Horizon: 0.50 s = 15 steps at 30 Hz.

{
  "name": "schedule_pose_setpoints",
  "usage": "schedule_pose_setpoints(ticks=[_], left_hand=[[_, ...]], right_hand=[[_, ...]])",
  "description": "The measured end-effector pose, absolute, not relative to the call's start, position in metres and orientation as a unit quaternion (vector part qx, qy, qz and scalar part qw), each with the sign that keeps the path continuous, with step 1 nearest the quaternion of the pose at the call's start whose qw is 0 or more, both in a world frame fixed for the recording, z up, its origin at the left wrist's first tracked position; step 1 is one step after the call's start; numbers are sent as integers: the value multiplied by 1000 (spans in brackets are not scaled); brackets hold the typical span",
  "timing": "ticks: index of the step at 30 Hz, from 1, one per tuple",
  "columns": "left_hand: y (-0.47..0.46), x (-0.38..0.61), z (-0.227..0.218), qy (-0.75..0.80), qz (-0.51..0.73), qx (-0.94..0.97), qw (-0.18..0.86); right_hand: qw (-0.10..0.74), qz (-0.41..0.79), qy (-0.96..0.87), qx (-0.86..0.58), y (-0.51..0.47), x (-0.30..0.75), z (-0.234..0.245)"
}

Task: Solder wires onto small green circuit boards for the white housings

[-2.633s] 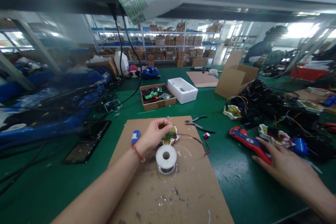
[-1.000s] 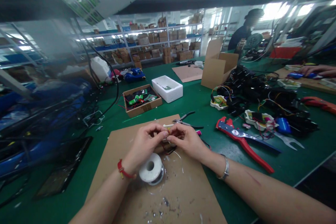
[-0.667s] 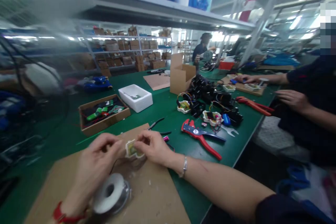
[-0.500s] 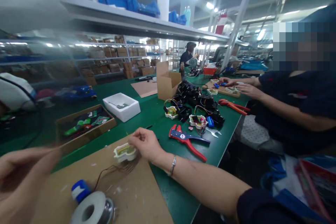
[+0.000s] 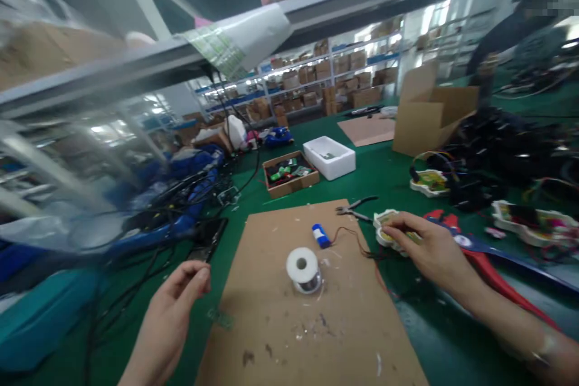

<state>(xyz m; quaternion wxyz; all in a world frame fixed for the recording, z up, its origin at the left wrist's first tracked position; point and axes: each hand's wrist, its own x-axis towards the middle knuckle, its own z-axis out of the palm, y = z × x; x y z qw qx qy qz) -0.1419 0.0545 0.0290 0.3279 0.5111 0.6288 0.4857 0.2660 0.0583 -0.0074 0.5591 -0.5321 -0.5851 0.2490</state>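
the right hand [image 5: 429, 240] is curled around the edge of a white plastic-framed circuit board [image 5: 389, 230], thumb and fingers pinching it just off the right edge of a cardboard sheet [image 5: 289, 338], above the green mat [image 5: 407, 338]. the left hand [image 5: 174, 307] is well apart, over the left side of the mat, its fingers and thumb drawn into a loose pinch; whether it has hold of anything thin is too blurred to tell. thin red and dark wires [image 5: 357, 241] run from the board to a small blue cylinder [image 5: 321, 236] lying on the cardboard near a solder spool [image 5: 302, 269]. the slack looks short, so lifting or turning the board too far could tug the wires and pull a joint loose. pliers [image 5: 355, 208] lie just beside the board, where they could snag those wires, and specks [image 5: 312, 325] on the cardboard could lodge under the board and cause a short.
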Motion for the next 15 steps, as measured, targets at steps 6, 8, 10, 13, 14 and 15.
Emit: schedule_pose_setpoints(ticks=[6, 8, 10, 13, 14, 15], left_hand=[[72, -185, -3, 672, 560, 406, 265], [92, -191, -5, 682, 561, 406, 237], [115, -194, -2, 685, 546, 428, 220], [141, -200, 7, 697, 522, 457, 184], [144, -203, 10, 704, 519, 456, 162], [145, -207, 12, 712, 522, 451, 134]], right_hand=[[448, 118, -727, -507, 51, 267, -39], [435, 108, -747, -492, 52, 265, -42], [419, 117, -760, -483, 52, 264, -42], [402, 138, -776, -466, 52, 266, -39], [399, 142, -780, -462, 51, 266, -39], [396, 143, -782, -459, 51, 267, -38]])
